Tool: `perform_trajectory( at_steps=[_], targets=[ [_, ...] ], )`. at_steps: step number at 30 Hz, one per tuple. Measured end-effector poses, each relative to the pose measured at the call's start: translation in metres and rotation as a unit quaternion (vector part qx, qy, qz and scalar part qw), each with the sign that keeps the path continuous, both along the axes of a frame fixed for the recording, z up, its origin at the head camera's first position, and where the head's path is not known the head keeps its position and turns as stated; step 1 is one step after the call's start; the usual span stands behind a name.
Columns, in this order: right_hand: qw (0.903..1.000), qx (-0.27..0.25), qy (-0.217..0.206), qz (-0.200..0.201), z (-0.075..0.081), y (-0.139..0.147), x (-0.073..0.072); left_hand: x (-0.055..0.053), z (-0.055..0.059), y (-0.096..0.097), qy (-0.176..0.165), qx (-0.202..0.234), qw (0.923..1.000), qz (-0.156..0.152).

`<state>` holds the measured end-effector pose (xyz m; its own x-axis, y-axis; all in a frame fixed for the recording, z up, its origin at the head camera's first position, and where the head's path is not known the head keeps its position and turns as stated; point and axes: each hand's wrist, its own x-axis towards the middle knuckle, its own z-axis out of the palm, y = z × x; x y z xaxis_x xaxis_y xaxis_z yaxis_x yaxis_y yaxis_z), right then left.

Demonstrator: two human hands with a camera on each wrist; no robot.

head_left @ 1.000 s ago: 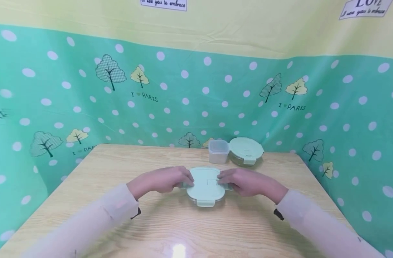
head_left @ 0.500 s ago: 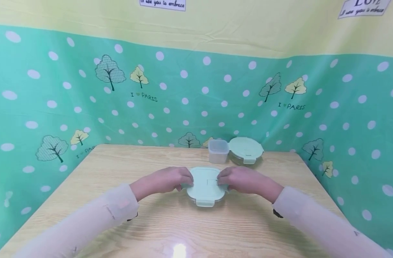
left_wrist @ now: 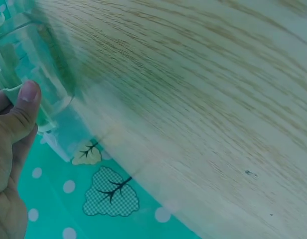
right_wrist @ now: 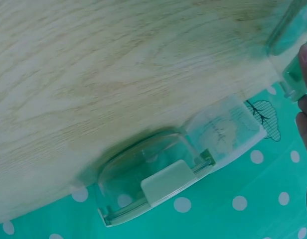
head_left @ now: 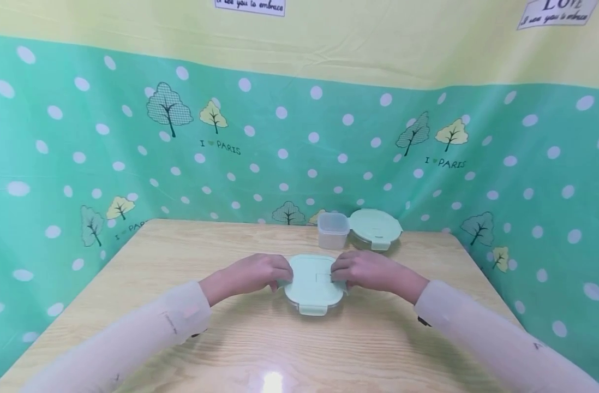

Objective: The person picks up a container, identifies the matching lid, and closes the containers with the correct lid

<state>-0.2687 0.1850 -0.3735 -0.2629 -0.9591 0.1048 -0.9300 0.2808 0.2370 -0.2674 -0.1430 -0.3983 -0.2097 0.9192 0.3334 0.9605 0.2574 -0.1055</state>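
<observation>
A food container with a mint-green snap lid and a clear body stands on the table, between both hands. My left hand holds its left side, fingertips on the lid's edge and thumb lower down. In the left wrist view that thumb presses a green side latch against the clear wall. My right hand grips the right side the same way, fingers curled over the lid's rim. Only part of this hand shows in the right wrist view. The front latch hangs down, untouched.
Behind the container, near the table's back edge, stand a small translucent box and a round container with a mint-green lid. A dotted green curtain hangs behind the wooden table.
Both thumbs have drawn in toward the container's sides, and the side latches jut out less than before. The container stays in place.
</observation>
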Motion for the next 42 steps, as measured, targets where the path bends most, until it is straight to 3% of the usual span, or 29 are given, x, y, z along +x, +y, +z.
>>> perform_trajectory(
  at_steps=[7, 12, 19, 23, 30, 36, 42],
  targets=[
    [0.9975, 0.014, 0.060, 0.036, -0.006, 0.003, -0.005, -0.008, -0.004, -0.001, -0.012, 0.011, 0.9998, -0.010],
    [0.9892, 0.034, 0.127, 0.066, -0.007, 0.002, -0.009, -0.013, -0.007, -0.001, -0.023, 0.009, 0.9996, -0.011],
    [0.9790, 0.065, 0.178, 0.076, -0.006, -0.002, -0.010, -0.013, -0.006, -0.003, -0.031, 0.011, 0.9994, -0.014],
    [0.9782, 0.065, 0.183, 0.073, -0.007, -0.001, -0.011, -0.015, -0.005, -0.002, -0.026, 0.012, 0.9995, -0.015],
    [0.9826, 0.033, 0.166, 0.078, -0.018, 0.001, -0.013, -0.014, -0.008, -0.003, -0.051, 0.027, 0.9982, -0.016],
    [0.9812, 0.043, 0.173, 0.074, -0.014, 0.001, -0.013, -0.014, -0.008, -0.003, -0.024, 0.041, 0.9986, -0.025],
    [0.9832, 0.038, 0.159, 0.080, -0.016, 0.000, -0.012, -0.012, -0.017, -0.003, 0.014, 0.054, 0.9981, -0.024]
  ],
)
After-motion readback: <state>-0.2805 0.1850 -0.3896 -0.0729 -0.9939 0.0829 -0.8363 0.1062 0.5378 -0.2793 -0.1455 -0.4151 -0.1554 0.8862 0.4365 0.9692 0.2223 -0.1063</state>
